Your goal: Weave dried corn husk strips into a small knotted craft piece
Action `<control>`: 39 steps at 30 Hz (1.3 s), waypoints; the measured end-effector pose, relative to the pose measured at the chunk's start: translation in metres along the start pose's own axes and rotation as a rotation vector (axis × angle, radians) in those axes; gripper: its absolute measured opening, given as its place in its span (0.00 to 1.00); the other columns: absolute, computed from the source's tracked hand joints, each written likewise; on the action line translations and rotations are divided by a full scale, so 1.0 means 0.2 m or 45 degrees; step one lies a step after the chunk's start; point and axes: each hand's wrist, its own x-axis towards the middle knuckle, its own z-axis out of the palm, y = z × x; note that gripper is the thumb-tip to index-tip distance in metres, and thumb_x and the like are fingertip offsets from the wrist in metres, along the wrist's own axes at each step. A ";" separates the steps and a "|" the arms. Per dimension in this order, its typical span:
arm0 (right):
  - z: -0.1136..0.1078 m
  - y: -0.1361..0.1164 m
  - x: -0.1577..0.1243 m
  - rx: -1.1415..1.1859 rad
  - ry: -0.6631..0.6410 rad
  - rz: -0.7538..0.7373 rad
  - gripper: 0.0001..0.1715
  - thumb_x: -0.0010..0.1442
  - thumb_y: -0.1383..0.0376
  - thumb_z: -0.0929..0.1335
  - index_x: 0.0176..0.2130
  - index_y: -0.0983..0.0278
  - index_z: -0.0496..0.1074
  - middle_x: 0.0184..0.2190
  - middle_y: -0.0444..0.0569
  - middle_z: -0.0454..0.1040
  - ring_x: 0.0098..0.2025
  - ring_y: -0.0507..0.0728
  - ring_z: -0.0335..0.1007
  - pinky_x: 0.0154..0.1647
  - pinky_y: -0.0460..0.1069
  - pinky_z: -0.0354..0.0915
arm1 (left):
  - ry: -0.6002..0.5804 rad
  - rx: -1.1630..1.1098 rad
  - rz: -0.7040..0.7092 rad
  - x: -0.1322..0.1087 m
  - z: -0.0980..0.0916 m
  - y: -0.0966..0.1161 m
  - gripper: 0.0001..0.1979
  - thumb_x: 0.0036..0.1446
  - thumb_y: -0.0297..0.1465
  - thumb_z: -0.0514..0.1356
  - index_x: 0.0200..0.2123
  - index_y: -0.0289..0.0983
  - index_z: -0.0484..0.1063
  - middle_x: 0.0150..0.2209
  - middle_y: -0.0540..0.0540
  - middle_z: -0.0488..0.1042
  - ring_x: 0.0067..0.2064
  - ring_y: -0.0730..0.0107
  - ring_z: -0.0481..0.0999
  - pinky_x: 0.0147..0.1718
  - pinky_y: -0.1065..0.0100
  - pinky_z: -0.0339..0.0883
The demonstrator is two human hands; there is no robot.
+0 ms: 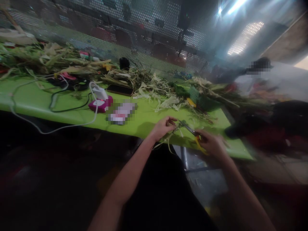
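Observation:
My left hand [165,126] is closed on a small bunch of green plant stalks [177,131] over the front edge of the table. Pale strips hang down from the bunch toward my lap. In my right hand [210,142] is a pair of scissors [189,128] with yellow handles, its blades pointing left and up at the stalks, close to my left fingertips. The picture is too soft to tell whether the blades touch the stalks. Beyond my hands, pale dry leaves [167,104] lie on the green tabletop [144,123].
A long heap of dried stalks and husks [79,65] runs along the back. On the left lie a magenta power socket [102,104] with a white charger [100,92], loose cables [51,132], a dark phone [120,90] and a blurred-out flat item [122,112]. Another person [276,77] is at the right.

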 end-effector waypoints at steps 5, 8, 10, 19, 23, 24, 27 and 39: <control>-0.01 0.03 -0.02 0.031 -0.027 0.052 0.21 0.59 0.56 0.70 0.50 0.60 0.74 0.38 0.49 0.80 0.32 0.59 0.76 0.33 0.50 0.68 | 0.041 -0.042 -0.011 0.00 0.00 0.02 0.19 0.48 0.29 0.68 0.45 0.33 0.73 0.36 0.46 0.74 0.37 0.74 0.72 0.40 0.71 0.66; -0.03 0.05 -0.03 -0.067 -0.032 0.006 0.23 0.58 0.55 0.70 0.51 0.61 0.71 0.39 0.52 0.79 0.35 0.61 0.76 0.36 0.51 0.68 | 0.072 -0.076 -0.030 0.00 0.00 0.03 0.19 0.48 0.29 0.68 0.44 0.33 0.73 0.35 0.47 0.74 0.36 0.75 0.71 0.39 0.71 0.65; -0.03 0.06 -0.04 -0.138 -0.024 -0.045 0.23 0.57 0.55 0.70 0.51 0.62 0.70 0.42 0.54 0.78 0.40 0.63 0.75 0.40 0.53 0.68 | 0.084 -0.093 -0.044 0.00 0.00 0.04 0.18 0.48 0.30 0.68 0.44 0.33 0.73 0.35 0.47 0.73 0.35 0.76 0.72 0.39 0.71 0.65; -0.02 0.03 -0.03 -0.394 -0.042 -0.132 0.22 0.60 0.56 0.68 0.52 0.62 0.69 0.43 0.54 0.76 0.45 0.65 0.72 0.43 0.55 0.65 | 0.095 -0.088 -0.046 -0.01 0.01 0.05 0.17 0.50 0.30 0.67 0.44 0.33 0.73 0.36 0.47 0.72 0.36 0.76 0.72 0.38 0.72 0.65; -0.01 0.01 -0.01 -0.439 -0.018 -0.148 0.21 0.60 0.58 0.68 0.51 0.62 0.70 0.43 0.54 0.75 0.45 0.65 0.72 0.42 0.54 0.64 | 0.073 -0.065 -0.055 -0.02 0.01 0.06 0.17 0.50 0.29 0.66 0.44 0.33 0.72 0.36 0.47 0.72 0.36 0.76 0.71 0.38 0.71 0.65; -0.01 0.00 0.00 -0.444 -0.009 -0.152 0.20 0.60 0.58 0.68 0.51 0.61 0.70 0.42 0.54 0.75 0.44 0.65 0.72 0.42 0.54 0.64 | 0.069 -0.053 -0.050 -0.02 0.01 0.06 0.17 0.50 0.29 0.66 0.45 0.33 0.72 0.36 0.46 0.72 0.36 0.75 0.71 0.38 0.71 0.65; 0.00 -0.02 0.00 -0.455 0.010 -0.159 0.18 0.61 0.59 0.68 0.50 0.61 0.70 0.40 0.53 0.76 0.42 0.64 0.72 0.40 0.54 0.63 | 0.064 -0.023 -0.035 -0.01 0.01 0.05 0.18 0.49 0.29 0.67 0.45 0.33 0.72 0.36 0.46 0.73 0.36 0.74 0.72 0.39 0.70 0.65; 0.07 -0.01 0.01 -0.360 0.092 -0.210 0.16 0.61 0.62 0.68 0.49 0.60 0.73 0.40 0.50 0.80 0.37 0.60 0.75 0.33 0.50 0.62 | 0.041 0.067 -0.020 -0.01 0.01 0.05 0.18 0.51 0.28 0.65 0.46 0.33 0.72 0.36 0.46 0.75 0.35 0.74 0.72 0.40 0.69 0.66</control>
